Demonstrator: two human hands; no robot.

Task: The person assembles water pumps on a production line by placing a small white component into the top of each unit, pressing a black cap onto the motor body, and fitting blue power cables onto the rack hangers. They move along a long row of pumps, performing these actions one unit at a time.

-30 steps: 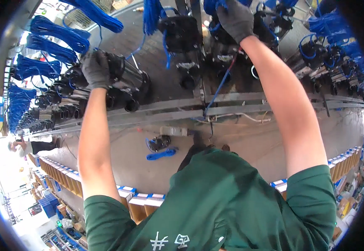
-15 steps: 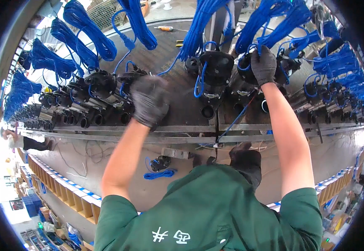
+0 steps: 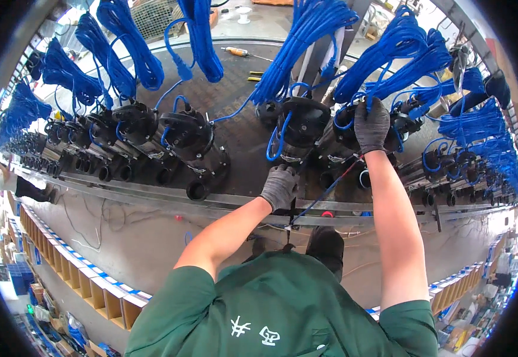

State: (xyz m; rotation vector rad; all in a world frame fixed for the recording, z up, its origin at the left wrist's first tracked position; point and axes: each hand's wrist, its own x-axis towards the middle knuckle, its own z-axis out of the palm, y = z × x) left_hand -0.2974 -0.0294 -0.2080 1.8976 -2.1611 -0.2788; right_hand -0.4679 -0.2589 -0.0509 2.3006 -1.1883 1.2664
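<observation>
Gloved in dark grey, my left hand [image 3: 280,187] is closed round the lower end of the middle black pump [image 3: 302,124], covering its outlet. My right hand [image 3: 371,125], gloved too, has its fingers curled over the top of another black pump [image 3: 345,132] to the right, where its blue cord comes out. Exactly what those fingertips grip is hidden. Left of my left hand, a separate black pump [image 3: 187,134] stands with its round outlet facing me. A bundled blue cord [image 3: 306,44] hangs above the middle pump.
Rows of similar pumps stretch along the dark bench [image 3: 244,143] on both sides, with blue cord bundles [image 3: 202,47] hanging above. An orange-handled screwdriver [image 3: 235,51] lies at the back. A metal rail [image 3: 235,205] edges the bench. Open cardboard boxes [image 3: 92,285] line the floor behind me.
My left hand has moved right and nearer, from the left pump to the middle one. That left pump now shows fully. My right hand stays at the same pump; the view has shifted slightly.
</observation>
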